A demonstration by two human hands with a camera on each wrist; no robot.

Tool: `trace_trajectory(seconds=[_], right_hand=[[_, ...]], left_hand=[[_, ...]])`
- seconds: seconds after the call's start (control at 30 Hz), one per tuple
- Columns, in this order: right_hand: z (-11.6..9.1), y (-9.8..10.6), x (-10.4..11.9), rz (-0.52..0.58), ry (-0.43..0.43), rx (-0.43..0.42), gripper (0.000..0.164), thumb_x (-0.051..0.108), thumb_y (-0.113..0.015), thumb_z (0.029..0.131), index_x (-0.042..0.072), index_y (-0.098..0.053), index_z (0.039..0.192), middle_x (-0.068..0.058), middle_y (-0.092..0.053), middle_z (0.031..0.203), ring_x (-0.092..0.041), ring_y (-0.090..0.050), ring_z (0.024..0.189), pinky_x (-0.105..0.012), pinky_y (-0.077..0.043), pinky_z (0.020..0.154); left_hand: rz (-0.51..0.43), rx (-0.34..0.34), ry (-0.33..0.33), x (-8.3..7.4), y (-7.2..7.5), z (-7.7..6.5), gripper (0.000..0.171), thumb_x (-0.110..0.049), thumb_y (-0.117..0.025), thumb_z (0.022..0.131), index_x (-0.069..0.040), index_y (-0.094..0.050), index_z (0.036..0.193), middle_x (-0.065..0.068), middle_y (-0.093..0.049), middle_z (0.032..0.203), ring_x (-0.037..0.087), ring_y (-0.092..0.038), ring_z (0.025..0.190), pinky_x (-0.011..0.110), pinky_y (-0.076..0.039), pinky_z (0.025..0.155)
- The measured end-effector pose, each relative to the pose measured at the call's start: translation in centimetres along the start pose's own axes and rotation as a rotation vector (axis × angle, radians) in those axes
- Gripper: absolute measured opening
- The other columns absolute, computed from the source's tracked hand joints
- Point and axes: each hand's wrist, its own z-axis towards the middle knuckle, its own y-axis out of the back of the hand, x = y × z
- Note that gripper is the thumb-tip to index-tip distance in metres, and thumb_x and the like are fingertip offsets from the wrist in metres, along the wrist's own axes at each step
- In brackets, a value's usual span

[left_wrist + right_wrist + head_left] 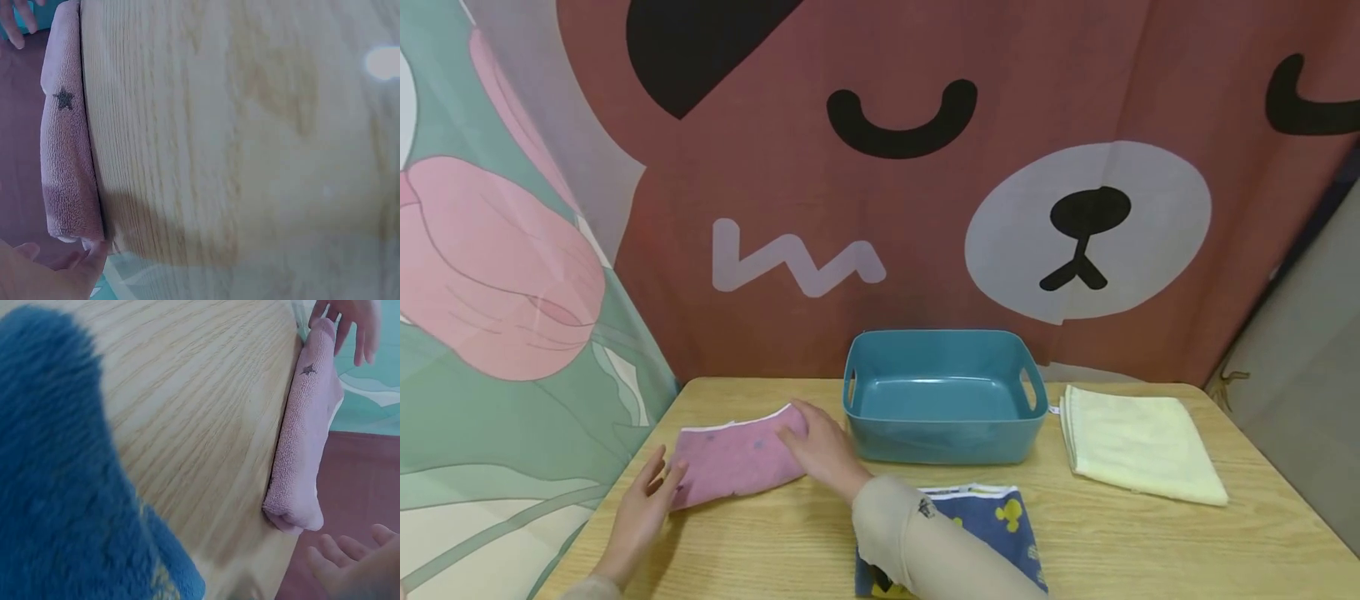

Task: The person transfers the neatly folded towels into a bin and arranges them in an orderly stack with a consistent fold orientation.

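A folded pink towel [739, 457] with white edging and small dark stars lies on the left part of the table. My left hand [646, 506] is at its left end, fingers loosely bent; in the left wrist view that hand [56, 272] has its fingertips right at the towel's end. Over the right end, my right hand [826, 446] overlaps the towel's corner in the head view. The right wrist view shows the right hand [359, 565] with spread, relaxed fingers, a small gap between them and the pink towel [303, 431].
Behind the right hand stands a teal basket [947, 442] with nothing inside. A folded blue towel with yellow figures [1000, 525] lies at the front, partly under my right sleeve [947, 533]. A folded pale yellow towel [1142, 446] sits at the right. Printed curtains [917, 208] hang behind.
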Motion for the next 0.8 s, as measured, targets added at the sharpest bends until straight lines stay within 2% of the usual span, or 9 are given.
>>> trace_trajectory(seconds=[0.13, 0.27, 0.47, 0.6, 0.7, 0.8], right_hand=[[0.5, -1.0, -0.5, 0.047, -0.084, -0.028, 0.053, 0.048, -0.053, 0.09, 0.019, -0.05, 0.134, 0.003, -0.053, 0.132, -0.021, -0.047, 0.123, -0.041, -0.036, 0.101], [0.9, -1.8, -0.8, 0.055, -0.15, -0.046, 0.052, 0.044, -0.056, 0.089, 0.014, -0.053, 0.131, -0.003, -0.057, 0.128, -0.025, -0.05, 0.119, -0.043, -0.038, 0.097], [1.4, -2.5, -1.0, 0.137, -0.257, -0.04, 0.055, 0.035, -0.059, 0.087, 0.002, -0.051, 0.13, -0.012, -0.057, 0.125, -0.032, -0.05, 0.118, -0.044, -0.038, 0.098], [1.5, -2.5, -1.0, 0.168, -0.327, -0.037, 0.045, 0.023, -0.065, 0.08, -0.008, -0.058, 0.111, -0.017, -0.063, 0.104, -0.03, -0.058, 0.098, -0.041, -0.045, 0.087], [1.4, -2.6, -1.0, 0.154, -0.364, -0.017, 0.027, 0.014, -0.064, 0.072, -0.005, -0.061, 0.092, -0.011, -0.06, 0.085, -0.024, -0.055, 0.079, -0.036, -0.048, 0.073], [1.3, -2.9, -1.0, 0.167, -0.391, 0.001, 0.024, 0.006, -0.062, 0.068, -0.004, -0.061, 0.09, -0.008, -0.058, 0.081, -0.021, -0.053, 0.075, -0.034, -0.048, 0.07]], left_hand=[[-0.007, 0.013, 0.028, 0.0, -0.1, 0.0, 0.079, -0.052, -0.039, 0.095, -0.01, 0.0, 0.149, 0.035, -0.013, 0.145, 0.047, -0.021, 0.131, 0.054, -0.024, 0.104], [0.028, 0.011, 0.038, 0.1, -0.3, 0.1, 0.08, -0.05, -0.039, 0.096, -0.003, -0.001, 0.148, 0.039, -0.018, 0.141, 0.048, -0.023, 0.13, 0.055, -0.026, 0.103], [0.081, -0.011, 0.02, 0.7, -0.5, 0.3, 0.075, -0.038, -0.044, 0.097, 0.007, -0.007, 0.145, 0.041, -0.028, 0.135, 0.048, -0.034, 0.124, 0.048, -0.036, 0.098], [0.091, -0.024, 0.022, 1.0, -0.5, 0.7, 0.073, -0.033, -0.045, 0.098, 0.014, -0.01, 0.141, 0.041, -0.034, 0.131, 0.046, -0.039, 0.121, 0.042, -0.041, 0.093], [0.073, -0.014, 0.04, 1.1, -0.6, 0.8, 0.074, -0.031, -0.047, 0.097, 0.02, -0.012, 0.138, 0.04, -0.034, 0.13, 0.047, -0.036, 0.122, 0.047, -0.037, 0.098], [0.076, -0.007, 0.05, 1.2, -0.7, 0.9, 0.072, -0.027, -0.05, 0.095, 0.025, -0.018, 0.133, 0.04, -0.035, 0.129, 0.049, -0.034, 0.122, 0.052, -0.031, 0.1]])
